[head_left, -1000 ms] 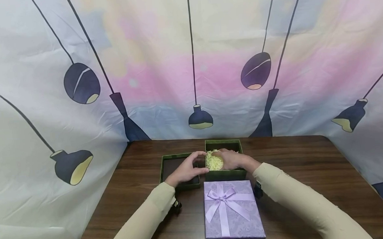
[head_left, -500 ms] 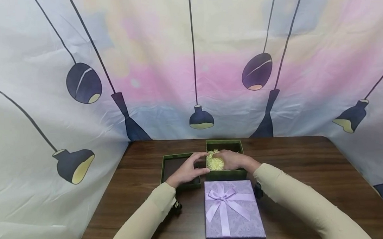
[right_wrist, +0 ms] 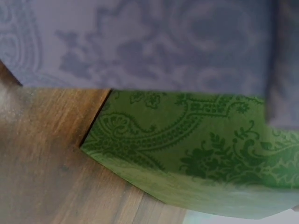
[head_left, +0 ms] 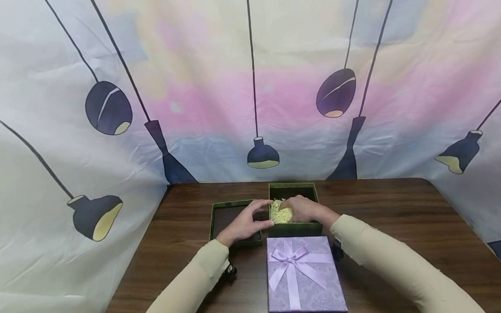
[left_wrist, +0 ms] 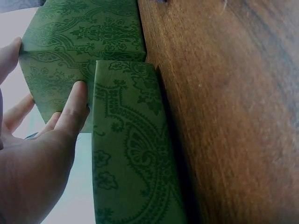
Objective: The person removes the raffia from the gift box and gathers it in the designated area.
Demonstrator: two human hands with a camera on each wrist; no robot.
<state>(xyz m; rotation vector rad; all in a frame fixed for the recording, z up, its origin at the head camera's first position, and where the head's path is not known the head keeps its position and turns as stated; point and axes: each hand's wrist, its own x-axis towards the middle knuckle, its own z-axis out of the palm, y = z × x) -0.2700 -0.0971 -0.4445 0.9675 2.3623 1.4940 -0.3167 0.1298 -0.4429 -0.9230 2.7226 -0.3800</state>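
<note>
My left hand [head_left: 244,223] reaches over a shallow green box lid [head_left: 225,218] and touches the left side of an open green box [head_left: 296,229]. In the left wrist view, fingers of the left hand [left_wrist: 37,172] rest on the patterned wall of the green box [left_wrist: 88,28], with the thumb at its corner. Pale yellow shredded paper [head_left: 280,215] fills the box's left part. My right hand [head_left: 304,209] is inside the box at the paper, its fingertips hidden. The right wrist view shows the green box [right_wrist: 187,140], but no hand.
Nearer the person stands a purple gift box [head_left: 309,297] with a ribbon bow, just in front of the green box. A brown wooden table [head_left: 401,215] bears everything. Behind it hangs a cloth backdrop [head_left: 215,93] printed with lamps.
My right hand has lifted and shifted slightly within the box, and the shredded paper beside it has changed shape a little. The left hand stays in place.
</note>
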